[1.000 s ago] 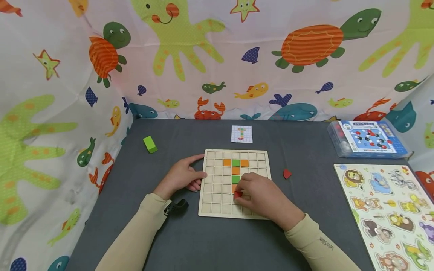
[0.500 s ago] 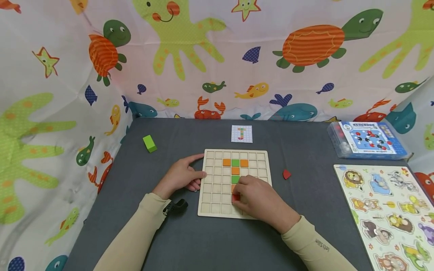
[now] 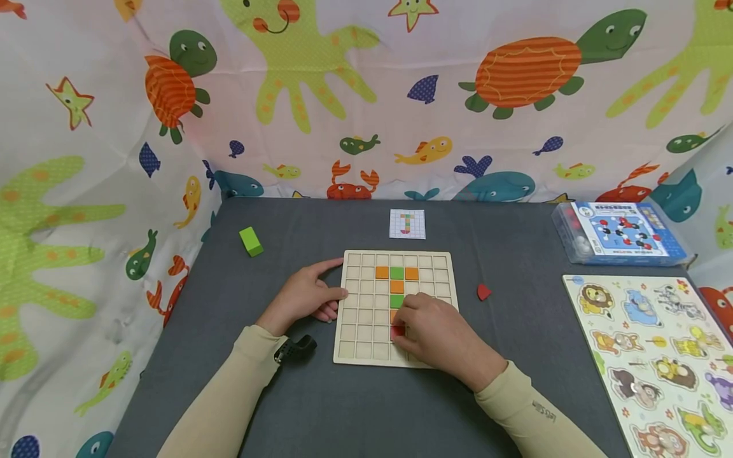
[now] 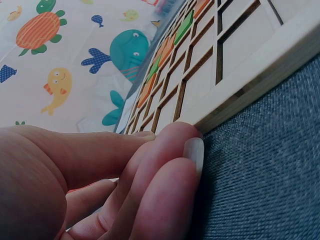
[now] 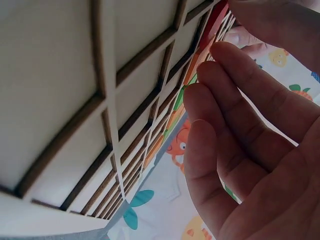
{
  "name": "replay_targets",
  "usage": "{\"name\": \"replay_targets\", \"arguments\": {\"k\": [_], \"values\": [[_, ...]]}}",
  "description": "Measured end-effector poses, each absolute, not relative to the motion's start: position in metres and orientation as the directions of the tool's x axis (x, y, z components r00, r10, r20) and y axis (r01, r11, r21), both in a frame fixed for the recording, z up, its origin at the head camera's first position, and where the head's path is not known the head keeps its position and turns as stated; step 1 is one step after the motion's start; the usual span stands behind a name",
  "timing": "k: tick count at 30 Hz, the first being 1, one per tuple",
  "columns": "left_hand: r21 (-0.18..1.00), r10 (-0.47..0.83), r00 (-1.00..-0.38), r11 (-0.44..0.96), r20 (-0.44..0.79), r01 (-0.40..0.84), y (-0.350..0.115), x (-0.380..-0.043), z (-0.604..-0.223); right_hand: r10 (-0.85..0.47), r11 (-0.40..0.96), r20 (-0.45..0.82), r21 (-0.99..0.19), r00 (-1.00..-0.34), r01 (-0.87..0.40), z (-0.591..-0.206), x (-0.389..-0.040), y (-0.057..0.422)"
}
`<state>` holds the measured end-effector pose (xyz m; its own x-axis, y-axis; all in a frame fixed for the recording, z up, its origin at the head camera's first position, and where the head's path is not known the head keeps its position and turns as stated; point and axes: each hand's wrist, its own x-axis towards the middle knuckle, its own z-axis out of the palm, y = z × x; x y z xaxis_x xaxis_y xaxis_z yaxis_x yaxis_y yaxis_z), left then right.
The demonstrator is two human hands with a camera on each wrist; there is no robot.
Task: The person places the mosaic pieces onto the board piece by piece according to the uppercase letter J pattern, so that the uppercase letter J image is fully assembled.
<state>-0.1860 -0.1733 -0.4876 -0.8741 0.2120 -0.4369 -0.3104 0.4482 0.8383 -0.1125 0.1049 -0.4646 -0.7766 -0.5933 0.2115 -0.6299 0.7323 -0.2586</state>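
Observation:
A wooden grid board (image 3: 359, 331) lies on the dark table, with orange tiles (image 3: 382, 272) and green tiles (image 3: 397, 301) set into it in a T shape. My right hand (image 3: 435, 331) lies over the board's lower right. Its thumb and fingertip pinch a red piece (image 3: 397, 331) in the cell below the column. In the right wrist view, that red piece (image 5: 216, 20) sits by the fingertips (image 5: 222, 50) above the board (image 5: 60, 75). My left hand (image 3: 309, 296) rests against the board's left edge. Its fingertips (image 4: 192, 150) touch the board's rim (image 4: 260, 65).
A second red piece (image 3: 483, 291) lies right of the board. A pattern card (image 3: 407, 224) lies behind it and a green block (image 3: 251, 242) at the far left. A plastic box (image 3: 621, 232) and an animal peg puzzle (image 3: 653, 356) occupy the right side.
My right hand has shifted slightly left and down, bringing the red piece into the cell below the tile column. The left hand has stayed put.

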Motion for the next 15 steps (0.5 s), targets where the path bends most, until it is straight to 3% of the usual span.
{"name": "replay_targets", "arguments": {"k": [15], "values": [[0.835, 0.215, -0.872, 0.455, -0.440, -0.309, -0.1727, -0.1857, -0.4843, -0.598, 0.719, 0.201, -0.292, -0.776, -0.630, -0.4622, -0.1169, 0.1139]]}}
